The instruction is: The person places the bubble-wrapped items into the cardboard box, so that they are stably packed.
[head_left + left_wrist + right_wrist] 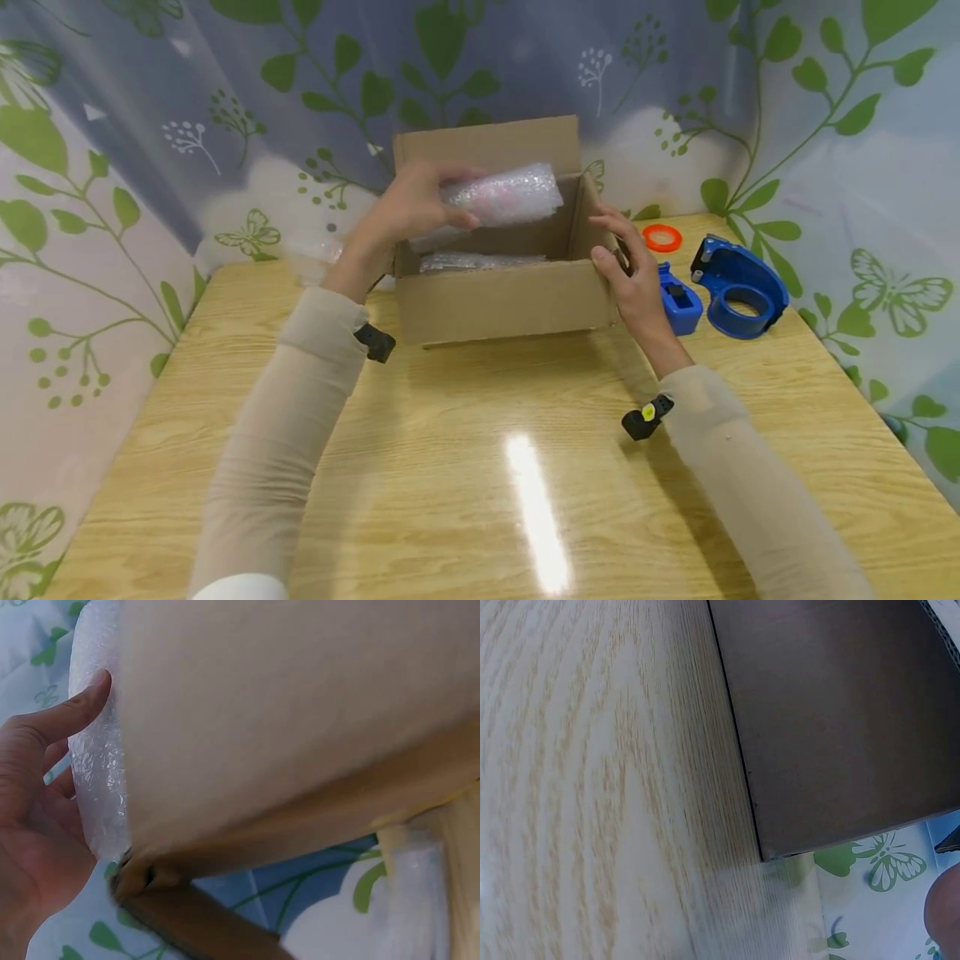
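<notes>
My left hand point(411, 202) grips a bubble-wrapped bundle point(519, 197) over the mouth of an open cardboard box point(502, 304). Inside the wrap a pinkish tint shows through, but what it covers is hidden. In the left wrist view, the thumb presses along the bundle point(96, 772), which is partly hidden behind a cardboard panel. More bubble wrap point(480, 262) lies inside the box near its front wall. At the box's front right corner, my right hand point(636, 275) holds the edge between thumb and fingers. The right wrist view shows the box wall point(847, 735) above the wood grain.
Right of the box are a blue tape cutter point(679, 304), a larger blue tape dispenser point(742, 292) and an orange tape ring point(662, 237). Clear plastic wrapping point(311, 254) lies left of the box on the wooden table point(450, 467). A leaf-patterned curtain point(330, 92) hangs behind.
</notes>
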{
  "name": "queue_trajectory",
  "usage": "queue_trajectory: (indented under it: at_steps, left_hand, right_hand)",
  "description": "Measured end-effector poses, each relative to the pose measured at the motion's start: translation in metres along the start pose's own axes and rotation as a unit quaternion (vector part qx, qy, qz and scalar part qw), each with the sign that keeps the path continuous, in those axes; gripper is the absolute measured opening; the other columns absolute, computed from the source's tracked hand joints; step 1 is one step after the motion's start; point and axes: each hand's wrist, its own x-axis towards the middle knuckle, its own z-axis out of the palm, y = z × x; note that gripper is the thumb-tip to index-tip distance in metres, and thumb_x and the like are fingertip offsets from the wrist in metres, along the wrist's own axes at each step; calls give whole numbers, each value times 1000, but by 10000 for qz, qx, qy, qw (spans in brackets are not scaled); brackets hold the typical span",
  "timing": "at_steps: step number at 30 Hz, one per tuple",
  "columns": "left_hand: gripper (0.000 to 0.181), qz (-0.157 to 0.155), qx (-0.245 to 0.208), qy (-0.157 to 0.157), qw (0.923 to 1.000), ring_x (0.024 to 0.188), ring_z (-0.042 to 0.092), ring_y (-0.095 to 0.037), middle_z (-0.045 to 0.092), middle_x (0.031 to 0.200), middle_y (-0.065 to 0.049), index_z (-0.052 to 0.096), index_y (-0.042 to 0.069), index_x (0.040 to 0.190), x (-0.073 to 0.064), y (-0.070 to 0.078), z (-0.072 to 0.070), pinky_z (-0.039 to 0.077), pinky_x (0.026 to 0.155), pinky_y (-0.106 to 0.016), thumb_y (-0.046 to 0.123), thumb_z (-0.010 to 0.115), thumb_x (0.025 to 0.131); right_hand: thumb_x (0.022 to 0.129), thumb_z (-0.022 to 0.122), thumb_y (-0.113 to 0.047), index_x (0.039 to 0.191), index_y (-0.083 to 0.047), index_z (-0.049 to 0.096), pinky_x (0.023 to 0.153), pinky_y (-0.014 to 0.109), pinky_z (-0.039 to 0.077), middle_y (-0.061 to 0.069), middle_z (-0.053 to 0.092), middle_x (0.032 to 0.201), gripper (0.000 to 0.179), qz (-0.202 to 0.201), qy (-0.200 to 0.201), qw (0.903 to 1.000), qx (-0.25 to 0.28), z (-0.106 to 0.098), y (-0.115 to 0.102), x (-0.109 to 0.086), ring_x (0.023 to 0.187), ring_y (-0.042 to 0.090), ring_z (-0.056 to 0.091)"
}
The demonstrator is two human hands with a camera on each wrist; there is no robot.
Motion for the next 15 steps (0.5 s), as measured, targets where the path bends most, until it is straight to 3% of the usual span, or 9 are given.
queue_trajectory:
  at_steps: [7, 15]
  left_hand:
    - [65, -96, 8, -256, 9996, 142, 51, -20, 60, 149, -1, 63, 17, 145, 3, -9, 20, 38, 119, -34, 18, 88, 85]
    - [64, -30, 192, -266, 9995, 144, 48, -26, 58, 151, -4, 63, 17, 146, 0, -15, 29, 37, 121, -41, 21, 87, 86]
  right_hand:
    - [100, 58, -9, 139, 6, 57, 127, 44, 24, 11, 47, 159, 42, 31, -11, 10000, 8, 0, 2, -1, 153, 21, 34]
    - [100, 59, -10, 139, 5, 57, 126, 46, 26, 11, 47, 159, 42, 32, -13, 10000, 44, 0, 0, 0, 153, 21, 34]
